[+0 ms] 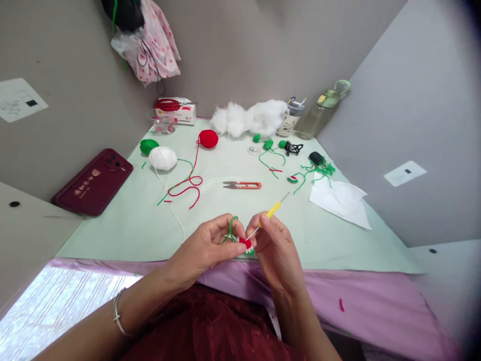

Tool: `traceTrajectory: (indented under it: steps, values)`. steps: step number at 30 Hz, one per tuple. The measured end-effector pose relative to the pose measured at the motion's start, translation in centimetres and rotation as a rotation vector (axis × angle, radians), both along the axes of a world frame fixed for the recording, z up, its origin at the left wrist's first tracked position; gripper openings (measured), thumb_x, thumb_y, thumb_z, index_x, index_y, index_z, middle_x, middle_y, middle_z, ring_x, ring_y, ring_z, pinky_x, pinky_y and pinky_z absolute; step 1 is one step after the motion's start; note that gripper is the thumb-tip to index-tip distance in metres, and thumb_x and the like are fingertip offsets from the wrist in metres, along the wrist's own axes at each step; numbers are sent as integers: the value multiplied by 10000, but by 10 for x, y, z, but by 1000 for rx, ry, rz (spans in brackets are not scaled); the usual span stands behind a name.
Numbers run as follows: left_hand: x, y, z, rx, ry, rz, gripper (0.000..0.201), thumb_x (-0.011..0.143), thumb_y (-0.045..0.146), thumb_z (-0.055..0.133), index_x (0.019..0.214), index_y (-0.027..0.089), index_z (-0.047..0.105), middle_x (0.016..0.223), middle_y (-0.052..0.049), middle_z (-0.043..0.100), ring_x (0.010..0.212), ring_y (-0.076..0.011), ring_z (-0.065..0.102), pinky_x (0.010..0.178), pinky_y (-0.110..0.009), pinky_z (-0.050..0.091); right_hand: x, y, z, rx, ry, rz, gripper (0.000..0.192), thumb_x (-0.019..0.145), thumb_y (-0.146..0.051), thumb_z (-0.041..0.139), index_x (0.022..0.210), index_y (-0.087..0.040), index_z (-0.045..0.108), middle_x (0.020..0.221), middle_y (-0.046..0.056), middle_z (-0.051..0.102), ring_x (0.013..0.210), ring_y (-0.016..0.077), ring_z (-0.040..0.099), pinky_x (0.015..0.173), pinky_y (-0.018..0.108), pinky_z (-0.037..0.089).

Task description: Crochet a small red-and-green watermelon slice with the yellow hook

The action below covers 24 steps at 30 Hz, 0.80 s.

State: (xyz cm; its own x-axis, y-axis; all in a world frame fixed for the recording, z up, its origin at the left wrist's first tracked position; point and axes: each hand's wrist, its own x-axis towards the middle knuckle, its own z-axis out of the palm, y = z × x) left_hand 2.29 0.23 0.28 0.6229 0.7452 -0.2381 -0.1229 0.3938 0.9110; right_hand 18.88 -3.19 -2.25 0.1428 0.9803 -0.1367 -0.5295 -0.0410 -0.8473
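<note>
My left hand (210,245) pinches a small crocheted piece (246,244) of red, white and green yarn near the table's front edge. A loop of green yarn (233,228) rises beside its fingers. In my right hand (276,245) is a crochet hook (273,209) with a yellow handle; its lower tip touches the red part of the piece, and a thin metal end sticks out at the top. Orange-handled thread snips (242,185) lie just beyond both hands. Whether the hook's tip has gone through a stitch is too small to tell.
Balls of white (163,158), green (149,146) and red yarn (208,139) sit left and centre, with loose strands. Stuffing (248,119), a pen cup (290,120) and a bottle (319,113) stand behind. A phone (93,183) leans left; white paper (338,203) lies right.
</note>
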Motion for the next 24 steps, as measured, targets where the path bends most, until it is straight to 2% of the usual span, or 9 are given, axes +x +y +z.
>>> traceTrajectory:
  steps: [5,9,12,17,21,24]
  values:
    - [-5,1,-6,34,-6,-61,262,835,346,845,901,211,630,833,7,626,713,-141,539,644,-255,374,2,0,1,-12,-29,-15,347,818,-490,844,728,-187,700,593,-20,629,531,106,532,549,232,467]
    - [-7,2,-6,70,26,-87,248,838,363,838,942,216,668,779,5,604,766,-180,577,677,-276,408,6,-1,6,-1,-49,-2,322,842,-463,820,731,-188,693,611,-17,643,522,102,517,552,235,451]
    - [-6,2,-4,80,36,-70,216,835,344,832,934,212,693,816,-5,626,774,-177,565,680,-276,405,7,-5,9,45,-38,0,302,880,-451,794,743,-200,699,623,-20,646,530,103,515,565,237,453]
    - [-4,0,-5,23,-3,-16,189,850,321,828,916,203,696,848,8,631,732,-134,503,659,-250,370,5,-9,5,271,-155,-141,228,929,-441,778,821,-241,781,754,3,726,645,135,603,677,280,528]
    - [-3,-2,-8,-50,-31,10,239,862,370,847,935,199,697,730,64,510,573,-80,335,525,-233,254,0,-10,-7,384,-306,-131,160,994,-377,717,929,-277,823,865,21,765,773,169,671,749,318,552]
    - [-1,-2,-8,-79,-67,59,267,838,374,876,903,187,697,684,84,450,522,-59,265,485,-230,226,-3,-11,-13,453,-438,-147,155,1021,-285,683,1005,-308,836,947,30,769,934,187,697,821,330,555]
